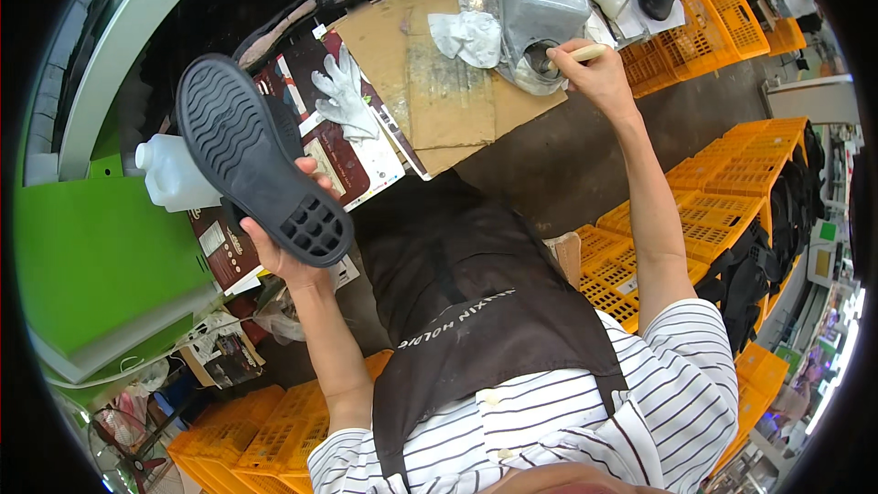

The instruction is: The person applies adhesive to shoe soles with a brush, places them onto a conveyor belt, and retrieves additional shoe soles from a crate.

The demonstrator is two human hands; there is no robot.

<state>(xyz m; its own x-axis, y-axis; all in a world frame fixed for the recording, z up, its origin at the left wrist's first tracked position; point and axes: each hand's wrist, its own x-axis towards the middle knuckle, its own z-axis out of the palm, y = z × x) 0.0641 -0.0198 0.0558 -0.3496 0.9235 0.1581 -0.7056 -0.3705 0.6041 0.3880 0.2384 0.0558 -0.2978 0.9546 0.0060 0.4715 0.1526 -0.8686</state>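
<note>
My left hand (291,261) is wrapped round the heel end of a black shoe sole (233,142), its wavy tread and gridded heel facing me. Another dark piece shows partly behind the sole; I cannot tell whether it is the shoe's upper. My right hand (599,82) grips a brush by its pale handle (587,52). The brush's lower end is at the dark round opening of a cloudy, square-bodied plastic container (546,2), and its bristles are hidden. Beside the container lies a crumpled white cloth (465,38).
A cardboard sheet (448,119) covers the bench, with a white glove (346,96) on printed boxes at its left. A white jug (174,174) stands near the green machine (101,265). Shoes lie on the far rack. Yellow crates (713,220) line the right side.
</note>
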